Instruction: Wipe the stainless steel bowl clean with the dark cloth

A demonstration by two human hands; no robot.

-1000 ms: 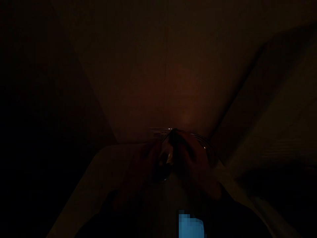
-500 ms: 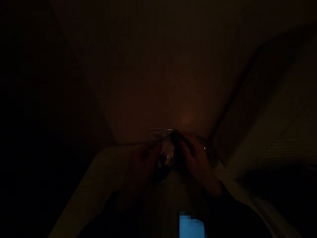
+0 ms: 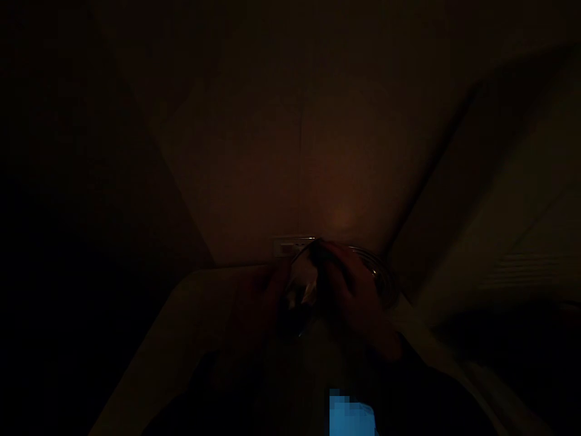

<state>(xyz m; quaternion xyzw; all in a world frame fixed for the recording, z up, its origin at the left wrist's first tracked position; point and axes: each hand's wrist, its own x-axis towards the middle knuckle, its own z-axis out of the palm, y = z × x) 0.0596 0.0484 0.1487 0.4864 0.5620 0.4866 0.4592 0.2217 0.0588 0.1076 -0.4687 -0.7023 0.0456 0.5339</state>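
The scene is very dark. My left hand (image 3: pixel 256 303) and my right hand (image 3: pixel 358 297) meet over a pale surface (image 3: pixel 181 339) in front of me. Between them sits a small shiny object (image 3: pixel 303 293) that glints; I cannot make out what it is. Both hands have their fingers curled in around it. A thin glinting wire or rim (image 3: pixel 374 266) curves behind my right hand.
A wall (image 3: pixel 299 151) rises right behind the surface, with a small pale plate (image 3: pixel 290 246) at its foot. A dark slanting shape (image 3: pixel 454 181) crosses on the right. A blurred blue patch (image 3: pixel 351 415) sits at the bottom edge.
My hands have barely shifted; the fingers work slightly around the shiny object and the light has dimmed a little.
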